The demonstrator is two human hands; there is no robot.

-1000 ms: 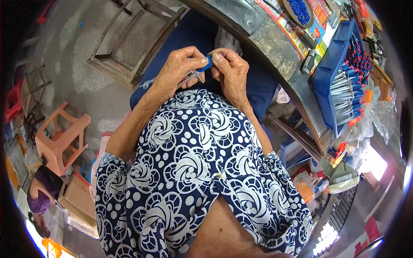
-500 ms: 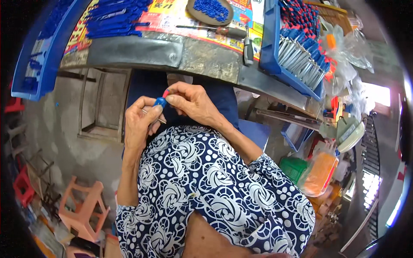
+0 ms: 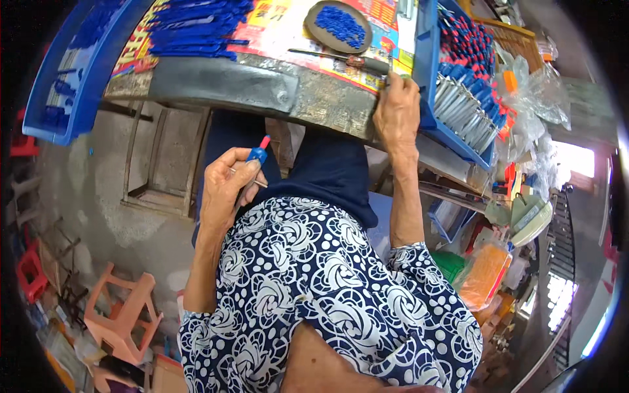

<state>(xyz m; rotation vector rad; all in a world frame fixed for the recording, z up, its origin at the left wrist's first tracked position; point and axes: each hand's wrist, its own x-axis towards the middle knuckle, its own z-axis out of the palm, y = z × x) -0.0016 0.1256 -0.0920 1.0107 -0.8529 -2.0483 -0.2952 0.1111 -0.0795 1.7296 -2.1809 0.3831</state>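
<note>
Over my lap, my left hand (image 3: 226,185) is closed round a small blue part with a red tip (image 3: 259,152). A thin metal rod shows between its fingers. At the table's front edge, my right hand (image 3: 398,114) is closed over the spot where a dark-handled screwdriver lay; its fingers hide the handle. Just left of that hand, another screwdriver (image 3: 363,63) with a red-and-black handle lies on printed paper. Behind it sits a brown oval dish (image 3: 314,34) with many small blue pieces.
A blue tray (image 3: 429,85) of metal rods with blue and red ends stands right of my right hand. Another blue bin (image 3: 82,98) is at the far left. A heap of long blue parts (image 3: 196,29) lies on the table. An orange stool (image 3: 124,311) stands lower left.
My right hand has left the red tip and moved up and right to the screwdriver at the table edge. My left hand still holds the blue part, slightly further right.
</note>
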